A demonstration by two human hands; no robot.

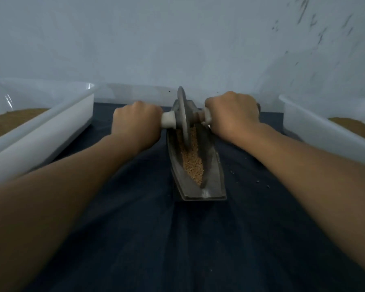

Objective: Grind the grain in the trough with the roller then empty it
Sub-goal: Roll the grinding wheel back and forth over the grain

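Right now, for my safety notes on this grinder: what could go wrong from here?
The roller disc sits near the far end of the trough and could ride out. The left hand and right hand both grip the handle, so nothing steadies the trough on the dark cloth; it might slide.

A dark metal trough (214, 180) is lying lengthwise on a dark blue cloth (156, 239) that is covering the desk, its near end pointing toward the person. Tan grain (193, 165) is sitting along its channel. The roller (182, 114), a grey disc on a white axle, is standing upright in the trough's far part, its rim dipping into the grain. The left hand (136, 121) is gripping the axle's left end. The right hand (232, 112) is gripping the right end, with its fingers (210, 104) curling round it. A white left tray (51, 123) and a white right tray (316, 131) are flanking the cloth, each holding brownish material. A pale wall (177, 39) is rising behind.
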